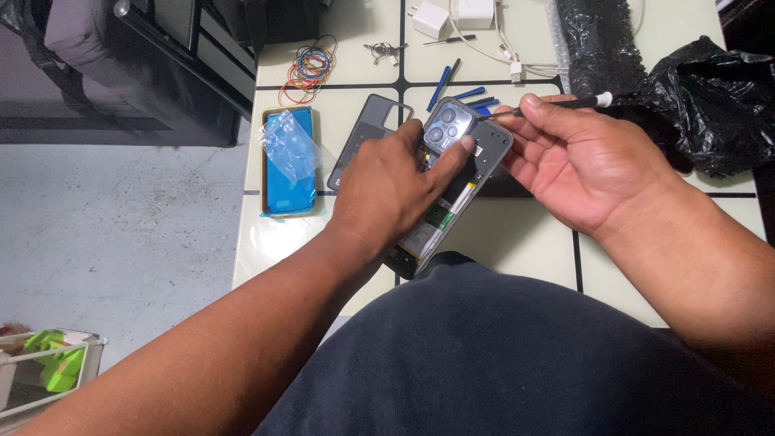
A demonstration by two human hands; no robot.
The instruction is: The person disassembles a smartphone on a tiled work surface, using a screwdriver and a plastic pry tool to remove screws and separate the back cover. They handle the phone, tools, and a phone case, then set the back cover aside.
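Observation:
An opened smartphone [452, 182] lies face down on the tiled table, its back removed so the camera block and circuit boards show. My left hand [395, 182] presses down on it, with a fingertip beside the camera block. My right hand [581, 161] holds a thin black screwdriver [557, 105] whose tip points at the phone's top edge near the cameras. The grey back cover [363, 133] lies just left of the phone, partly under my left hand.
A blue-backed phone panel with clear film [288, 161] lies at the left. Coloured rubber bands [308, 69], blue plastic pry tools [468, 95], keys, white chargers [452, 14] and cables sit farther back. Black plastic bags [694, 97] fill the right. The table edge [242, 234] drops to the floor.

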